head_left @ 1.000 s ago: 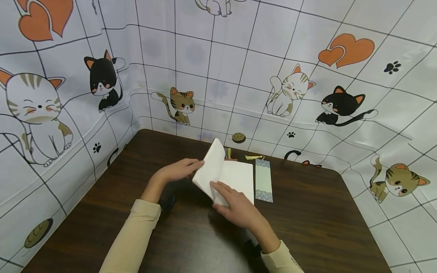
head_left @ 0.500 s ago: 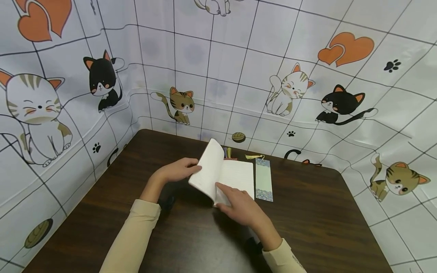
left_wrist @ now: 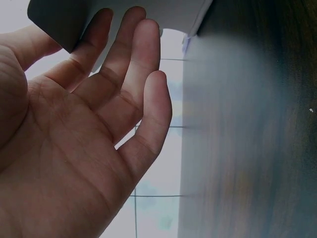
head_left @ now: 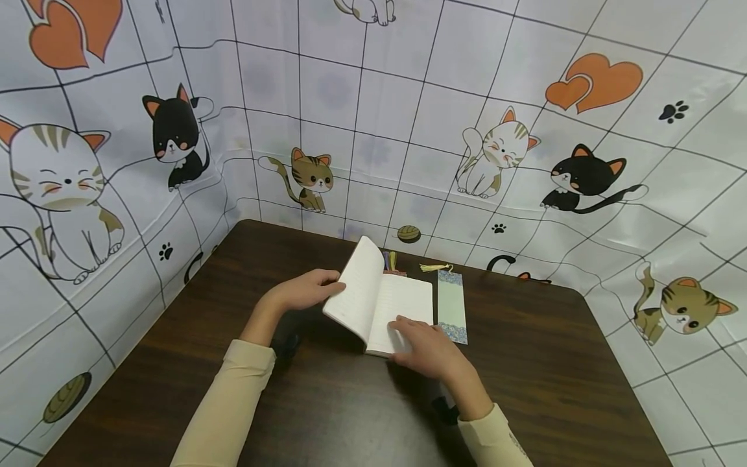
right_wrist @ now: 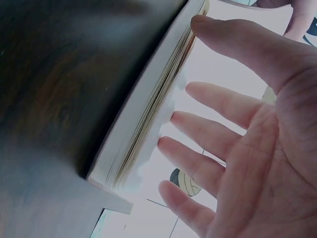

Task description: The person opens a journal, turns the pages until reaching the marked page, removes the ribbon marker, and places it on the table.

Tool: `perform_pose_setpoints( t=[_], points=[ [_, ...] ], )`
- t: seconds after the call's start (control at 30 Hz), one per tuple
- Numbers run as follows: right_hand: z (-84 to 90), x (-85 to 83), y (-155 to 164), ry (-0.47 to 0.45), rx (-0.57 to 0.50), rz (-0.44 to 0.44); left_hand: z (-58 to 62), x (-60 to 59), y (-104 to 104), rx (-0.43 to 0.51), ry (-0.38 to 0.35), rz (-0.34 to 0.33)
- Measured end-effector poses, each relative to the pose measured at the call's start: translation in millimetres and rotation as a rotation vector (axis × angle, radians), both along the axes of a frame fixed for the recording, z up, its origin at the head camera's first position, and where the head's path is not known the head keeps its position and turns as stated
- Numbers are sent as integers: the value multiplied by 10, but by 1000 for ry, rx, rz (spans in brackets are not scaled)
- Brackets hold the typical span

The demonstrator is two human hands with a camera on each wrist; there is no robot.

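A notebook (head_left: 403,301) with pale pages lies open on the dark wooden table, its left half lifted at a slant. My left hand (head_left: 303,290) pinches the outer edge of that raised half, thumb on the page side and fingers behind the cover (left_wrist: 54,20). Over the lower part of the right page is my right hand (head_left: 428,347), its fingers fairly straight and spread. In the right wrist view the thumb touches or nearly touches the page edges (right_wrist: 148,94). Just right of the notebook lies a pale green bookmark (head_left: 451,301) with blue patterned ends and a yellow tassel (head_left: 434,268).
Behind the notebook, partly hidden, are blue and yellow tassels (head_left: 390,261) and a small reddish strip (head_left: 395,273). The brown table (head_left: 327,415) reaches back to a white sheet (head_left: 373,175) printed with cats and grid lines.
My right hand has slid from the notebook's gutter rightward across the right page, which now lies flatter. The raised left half has tipped slightly further left with my left hand.
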State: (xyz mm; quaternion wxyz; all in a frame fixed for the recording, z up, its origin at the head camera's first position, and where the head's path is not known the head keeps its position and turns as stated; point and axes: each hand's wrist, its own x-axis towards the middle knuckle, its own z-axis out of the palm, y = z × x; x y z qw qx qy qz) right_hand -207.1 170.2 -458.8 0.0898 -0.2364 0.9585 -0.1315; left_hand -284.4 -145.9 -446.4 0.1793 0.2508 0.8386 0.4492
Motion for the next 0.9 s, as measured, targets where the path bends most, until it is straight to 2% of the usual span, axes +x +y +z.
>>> perform_pose_setpoints(
  t=[0.2,0.57,0.9],
  points=[
    [-3,-29,35,2,-23,32,7,2,-4,1,-1,-1],
    [-27,-57,82,-45,-52,33,24,19,4,-7,9,-7],
    [-14,-36,82,-13,-79,44,19,24,3,13,-8,-1]
  ],
)
